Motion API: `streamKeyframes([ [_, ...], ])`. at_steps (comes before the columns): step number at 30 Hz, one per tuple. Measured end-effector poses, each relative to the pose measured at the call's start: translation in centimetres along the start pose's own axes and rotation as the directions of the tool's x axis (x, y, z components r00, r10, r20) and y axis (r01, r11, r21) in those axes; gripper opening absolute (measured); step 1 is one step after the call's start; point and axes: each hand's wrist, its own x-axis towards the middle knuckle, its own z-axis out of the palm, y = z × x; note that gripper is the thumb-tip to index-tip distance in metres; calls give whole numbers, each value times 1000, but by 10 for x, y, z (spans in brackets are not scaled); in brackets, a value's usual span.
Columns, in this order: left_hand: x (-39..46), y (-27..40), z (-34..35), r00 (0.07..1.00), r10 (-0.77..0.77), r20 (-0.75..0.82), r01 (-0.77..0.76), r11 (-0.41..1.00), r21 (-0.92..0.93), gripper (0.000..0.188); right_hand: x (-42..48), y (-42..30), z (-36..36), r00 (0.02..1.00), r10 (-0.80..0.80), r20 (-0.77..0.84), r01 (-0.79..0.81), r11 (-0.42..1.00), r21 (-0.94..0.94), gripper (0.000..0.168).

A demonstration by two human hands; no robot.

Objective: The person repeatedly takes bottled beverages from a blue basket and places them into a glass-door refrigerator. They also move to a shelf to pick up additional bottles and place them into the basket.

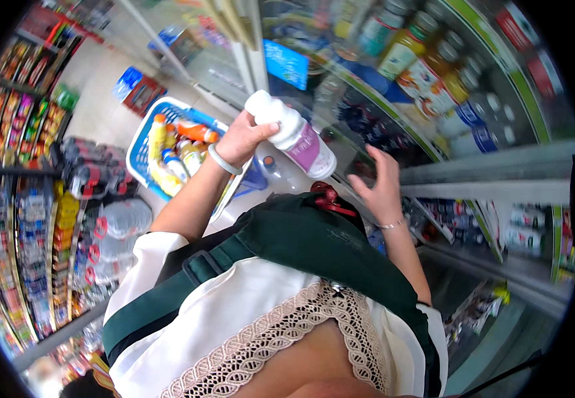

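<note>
A white plastic bottle with a purple label (308, 147) is gripped near its neck by my left hand (242, 137), thumb over the top side. It tilts, its white cap towards the upper left. Apart from the bottle, to its right, my right hand (381, 186) is raised with fingers spread and nothing in it. Beyond that hand stands a glass-fronted drinks cooler with shelves of bottles (407, 54). Below my left forearm, a blue and white plastic basket (136, 161) on the floor holds several drink bottles (183, 156), some yellow, some orange.
Shelves of packaged goods (34, 234) line the left side. Wrapped packs of dark bottles (93, 171) and large clear water bottles (121, 224) stand in front. A box (141, 92) sits beyond the basket. A clear bottle (277, 171) is beside the basket. A cooler door frame (486, 191) crosses at right.
</note>
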Motion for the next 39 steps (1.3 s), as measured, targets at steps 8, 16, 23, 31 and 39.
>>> streamKeyframes([
  [8,48,-36,89,987,-78,137,56,986,156,59,-1,-3,-9,974,193,118,-204,975,87,91],
  [16,55,-27,129,974,-166,153,135,971,199,59,-6,14,-13,940,341,16,-322,871,372,86],
  [23,53,-20,125,954,-185,237,136,968,209,55,-1,40,-30,915,271,297,-400,526,750,90],
  [31,43,-15,117,958,-163,234,131,981,146,52,5,43,-31,866,173,469,-499,266,825,86],
  [39,43,-22,97,953,-200,228,199,980,29,48,9,29,-17,937,223,269,-349,580,736,86],
])
